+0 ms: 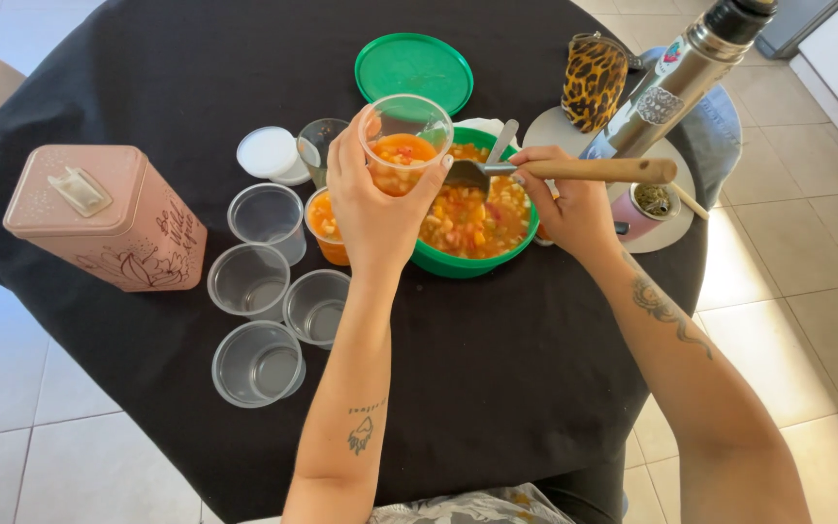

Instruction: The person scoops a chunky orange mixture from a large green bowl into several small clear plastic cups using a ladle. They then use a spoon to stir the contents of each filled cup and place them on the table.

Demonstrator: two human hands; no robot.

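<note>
Our left hand (372, 199) wraps its fingers around a small clear plastic cup (404, 144), part-filled with orange stew, tilted over the green plastic bowl (458, 260). Our right hand (574, 199) is closed on the wooden-handled ladle (574, 170). The cup looks thin, light and squashable; we judge its sides the best hold, gripped gently.

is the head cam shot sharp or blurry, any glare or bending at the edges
Head view: sharp on the left hand holding a clear plastic cup of orange stew and the right hand on a wooden-handled ladle; bright daylight glares off the pale floor tiles; the round black table bulges in the wide lens; soft shadows only.
</note>
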